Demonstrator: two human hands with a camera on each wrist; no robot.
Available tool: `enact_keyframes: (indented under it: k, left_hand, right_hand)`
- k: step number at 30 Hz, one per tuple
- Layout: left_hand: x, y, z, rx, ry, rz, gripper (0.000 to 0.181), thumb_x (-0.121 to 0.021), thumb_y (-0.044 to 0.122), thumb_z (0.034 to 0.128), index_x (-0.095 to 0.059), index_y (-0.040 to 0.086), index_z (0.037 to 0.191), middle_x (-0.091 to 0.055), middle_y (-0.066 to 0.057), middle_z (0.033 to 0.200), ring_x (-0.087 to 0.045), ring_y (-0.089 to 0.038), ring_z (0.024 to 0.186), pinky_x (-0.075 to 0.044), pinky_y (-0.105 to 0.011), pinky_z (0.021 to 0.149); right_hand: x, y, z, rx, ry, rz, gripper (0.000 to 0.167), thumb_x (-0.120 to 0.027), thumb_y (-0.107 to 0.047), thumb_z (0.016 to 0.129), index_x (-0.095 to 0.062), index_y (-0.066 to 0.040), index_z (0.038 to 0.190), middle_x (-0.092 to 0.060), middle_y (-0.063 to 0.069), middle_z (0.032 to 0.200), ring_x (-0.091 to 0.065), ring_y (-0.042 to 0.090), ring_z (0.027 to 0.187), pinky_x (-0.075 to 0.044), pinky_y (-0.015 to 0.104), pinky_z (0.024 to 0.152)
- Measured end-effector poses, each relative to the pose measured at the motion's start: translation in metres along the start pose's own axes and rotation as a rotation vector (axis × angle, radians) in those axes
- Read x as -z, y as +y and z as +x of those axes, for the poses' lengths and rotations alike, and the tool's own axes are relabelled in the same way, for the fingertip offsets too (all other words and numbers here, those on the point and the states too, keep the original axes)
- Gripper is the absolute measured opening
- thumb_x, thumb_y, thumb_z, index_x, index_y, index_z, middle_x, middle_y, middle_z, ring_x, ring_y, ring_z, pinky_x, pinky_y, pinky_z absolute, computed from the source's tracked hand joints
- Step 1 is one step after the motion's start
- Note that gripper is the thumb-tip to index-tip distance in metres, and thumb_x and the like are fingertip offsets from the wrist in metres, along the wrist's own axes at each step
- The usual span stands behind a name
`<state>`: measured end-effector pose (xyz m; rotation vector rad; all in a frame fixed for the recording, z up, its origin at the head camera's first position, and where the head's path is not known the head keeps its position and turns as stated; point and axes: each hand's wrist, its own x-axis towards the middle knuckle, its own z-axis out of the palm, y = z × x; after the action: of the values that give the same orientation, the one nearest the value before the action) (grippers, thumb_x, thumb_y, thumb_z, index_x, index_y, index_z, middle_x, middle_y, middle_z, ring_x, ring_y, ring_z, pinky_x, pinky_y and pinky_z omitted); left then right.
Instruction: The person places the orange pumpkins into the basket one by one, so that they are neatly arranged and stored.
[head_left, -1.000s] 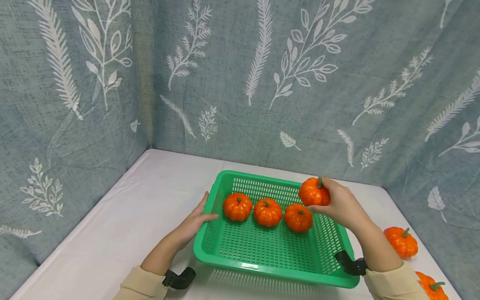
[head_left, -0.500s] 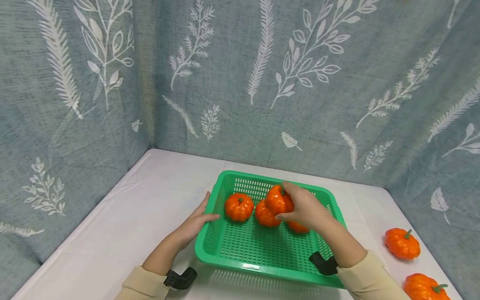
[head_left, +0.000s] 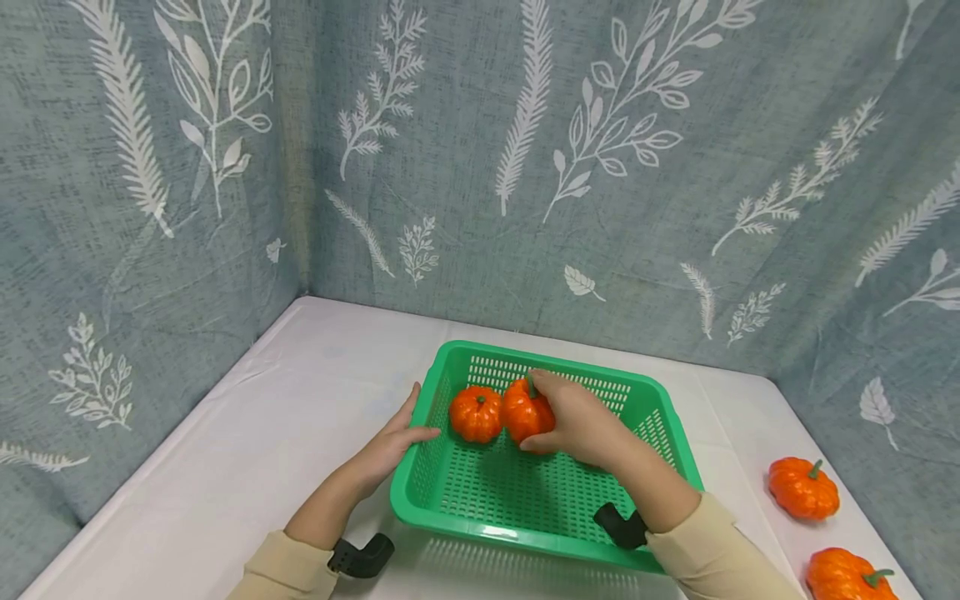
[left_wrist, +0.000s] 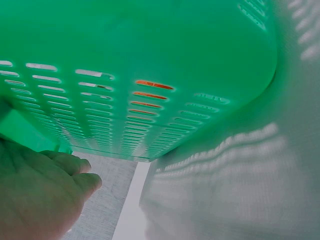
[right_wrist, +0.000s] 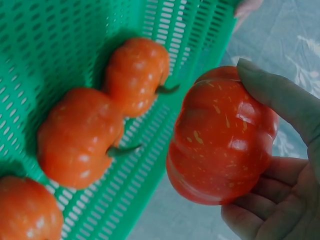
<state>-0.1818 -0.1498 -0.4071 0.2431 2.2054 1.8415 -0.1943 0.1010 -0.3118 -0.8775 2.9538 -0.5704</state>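
In the head view my right hand [head_left: 581, 421] grips an orange pumpkin [head_left: 525, 412] over the green basket [head_left: 525, 542], its thumb and fingers on opposite sides. The right wrist view shows this pumpkin [right_wrist: 222, 137] raised above three others lying in the basket, one of them nearest [right_wrist: 80, 137]. From the head, the leftmost pumpkin [head_left: 476, 414] is plain, while hand and held pumpkin largely cover the other two. My left hand [head_left: 382, 458] holds the basket's left rim, thumb over it and fingers outside; the left wrist view has that hand [left_wrist: 40, 190] beside the slotted wall [left_wrist: 165, 45].
Two more orange pumpkins, one farther back [head_left: 802, 487] and one nearer [head_left: 847, 575], lie on the white-covered table [head_left: 300, 400] right of the basket. A blue-grey curtain [head_left: 465, 250] with white leaf patterns stands behind and along both sides.
My right hand has carried its pumpkin leftward from the basket's right rear, lowering it over the middle pumpkin. My left hand has stayed at the rim.
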Motion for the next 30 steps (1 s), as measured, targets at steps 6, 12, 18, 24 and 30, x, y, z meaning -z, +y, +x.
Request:
enact_keyframes:
  k: [6, 12, 18, 24, 30]
  left_hand:
    - [0.000, -0.001, -0.002, 0.009, 0.006, 0.000, 0.081, -0.044, 0.020, 0.0940, 0.016, 0.014, 0.148, 0.019, -0.007, 0.156, 0.018, -0.031, 0.142, 0.006, -0.060, 0.110]
    - [0.000, -0.001, -0.001, 0.001, 0.000, -0.005, 0.081, -0.044, 0.020, 0.0943, 0.016, 0.015, 0.148, 0.019, -0.006, 0.156, 0.018, -0.030, 0.142, 0.006, -0.060, 0.111]
    - [0.001, -0.001, 0.000, -0.003, -0.007, -0.010, 0.081, -0.044, 0.020, 0.0944, 0.017, 0.014, 0.148, 0.019, -0.005, 0.156, 0.019, -0.029, 0.142, 0.006, -0.059, 0.111]
    - [0.001, -0.002, -0.001, -0.010, -0.013, -0.022, 0.081, -0.044, 0.019, 0.0940, 0.017, 0.014, 0.148, 0.019, -0.006, 0.156, 0.019, -0.029, 0.142, 0.006, -0.059, 0.111]
    - [0.001, -0.001, -0.001, 0.001, -0.011, -0.008, 0.081, -0.044, 0.021, 0.0938, 0.016, 0.014, 0.149, 0.019, -0.006, 0.156, 0.018, -0.031, 0.143, 0.005, -0.061, 0.110]
  right_hand:
    - [-0.007, -0.012, 0.009, 0.053, -0.028, -0.017, 0.082, -0.083, -0.021, 0.068, -0.044, 0.006, 0.135, -0.048, 0.019, 0.138, -0.044, 0.032, 0.129, -0.038, 0.043, 0.105]
    - [-0.012, -0.018, 0.014, 0.097, -0.054, -0.044, 0.079, -0.083, -0.022, 0.068, -0.046, 0.005, 0.132, -0.050, 0.018, 0.136, -0.045, 0.032, 0.128, -0.038, 0.042, 0.105]
    - [-0.014, -0.026, 0.017, 0.110, -0.063, -0.037, 0.082, -0.083, -0.023, 0.068, -0.044, 0.006, 0.134, -0.047, 0.020, 0.138, -0.042, 0.033, 0.130, -0.037, 0.042, 0.106]
    - [-0.019, -0.032, 0.021, 0.130, -0.102, -0.038, 0.080, -0.083, -0.024, 0.068, -0.046, 0.003, 0.133, -0.051, 0.016, 0.135, -0.050, 0.030, 0.124, -0.044, 0.040, 0.099]
    - [-0.024, -0.034, 0.023, 0.118, -0.156, -0.071, 0.082, -0.082, -0.027, 0.069, -0.044, 0.000, 0.137, -0.049, 0.013, 0.138, -0.050, 0.028, 0.124, -0.048, 0.038, 0.094]
